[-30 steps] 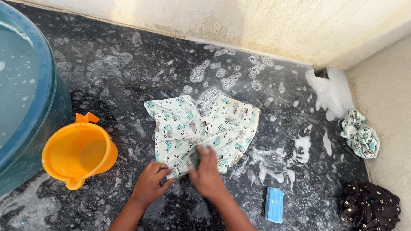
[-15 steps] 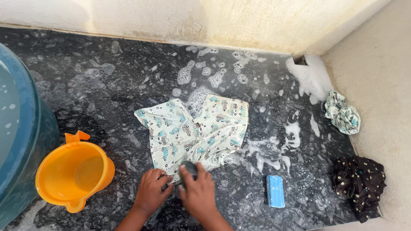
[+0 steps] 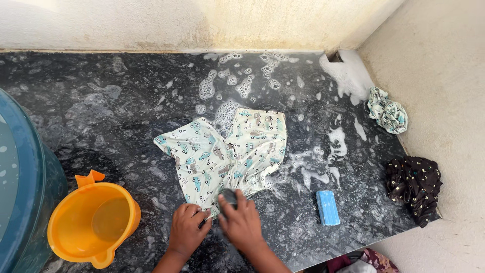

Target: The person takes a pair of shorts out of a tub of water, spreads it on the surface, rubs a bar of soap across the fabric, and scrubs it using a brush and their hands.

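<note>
A wet black stone slab [image 3: 101, 116] is bounded by a wall at the far edge and at the right; open suds-streaked room lies left of and beyond the printed garment [image 3: 227, 151]; the garment is spread flat mid-slab, its long axis running from near left to far right. Its near hem is pressed by the left hand [image 3: 186, 230]; a dark brush [image 3: 228, 196] is gripped in the closed right hand [image 3: 245, 225]. One blue soap bar [image 3: 328, 207], one orange mug [image 3: 93, 222], one blue tub [image 3: 20, 192] and two bunched cloths [image 3: 386, 110] [image 3: 414, 184] are counted.
</note>
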